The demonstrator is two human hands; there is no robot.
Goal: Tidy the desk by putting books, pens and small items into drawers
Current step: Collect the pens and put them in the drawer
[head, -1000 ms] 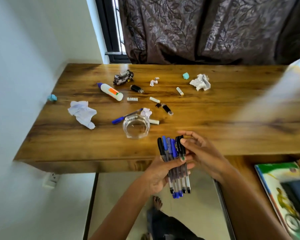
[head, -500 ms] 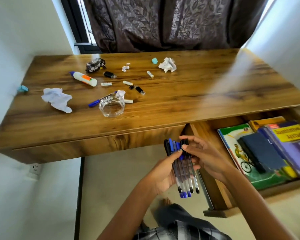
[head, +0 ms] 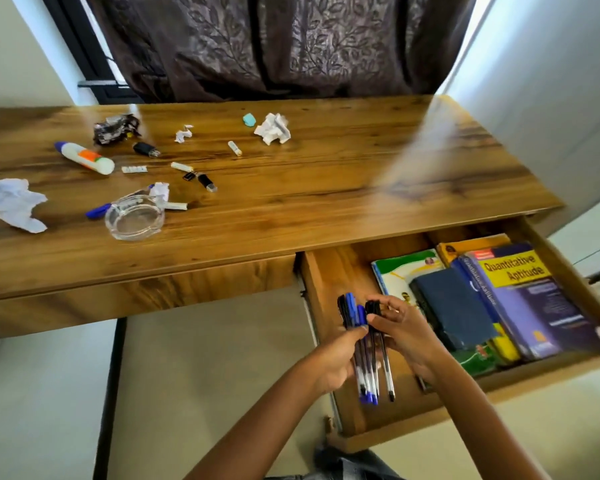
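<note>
A bundle of several pens (head: 369, 362) with blue and black caps is held over the left part of the open right drawer (head: 329, 282). My left hand (head: 333, 358) grips the barrels from the left. My right hand (head: 406, 334) pinches the black caps at the top of the bundle. In the drawer lie several books (head: 520, 296), among them a purple "Quantitative Aptitude" volume and a dark blue notebook (head: 454, 310). On the desk (head: 326, 188) remain a blue pen (head: 99, 210), a glue stick (head: 84, 157) and small items.
A glass ashtray (head: 134, 220) stands near the desk's front left. Crumpled papers (head: 13, 204) (head: 272, 128), a foil wrapper (head: 115, 128), a teal eraser (head: 248, 118) and a USB stick (head: 207, 181) lie scattered. The left drawer (head: 136, 289) is closed. A curtain hangs behind.
The view has swung right and down, bringing the open drawer into full sight. Both hands with the pen bundle have moved from the desk's front edge to over the drawer's left side.
</note>
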